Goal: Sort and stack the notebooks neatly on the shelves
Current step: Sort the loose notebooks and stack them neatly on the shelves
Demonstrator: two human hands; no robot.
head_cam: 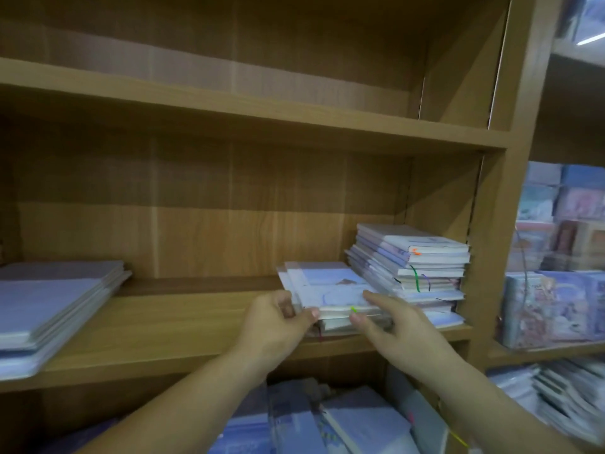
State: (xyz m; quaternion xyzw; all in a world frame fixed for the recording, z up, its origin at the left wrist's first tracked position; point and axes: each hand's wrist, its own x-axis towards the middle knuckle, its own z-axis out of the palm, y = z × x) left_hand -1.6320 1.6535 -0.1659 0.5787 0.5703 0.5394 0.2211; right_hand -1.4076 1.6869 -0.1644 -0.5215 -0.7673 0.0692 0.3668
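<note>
While both hands close on it, a small stack of notebooks [327, 286] sits on the middle shelf [183, 326] of a wooden bookcase, right of centre in the frame. The left hand [278, 322] holds the stack's left front corner, its fingers [285, 303] curled round the side and the thumb pressed on the front edge. The right hand [393, 326] holds the right front corner, its thumb against the front edge and its fingers laid along the top and side, so both sets of fingers are clamped on the stack. A green ribbon [353, 309] pokes out of the front edge between the two thumbs. The top cover is pale blue and white.

Just to the right, against the bookcase's side wall, stands a taller stack [422, 260] of similar notebooks with green and orange ribbons hanging from its pages; whether the two stacks touch I cannot tell. At the far left of the same shelf lies a flat pile [55, 303] of larger pale notebooks, well apart from the hands.

Below, at the bottom centre of the frame, the lower shelf holds more blue-covered notebooks [330, 424] lying loosely at different angles. Along the right edge, a neighbouring bookcase [510, 352] carries wrapped books [553, 306] with colourful covers, blurred.
</note>
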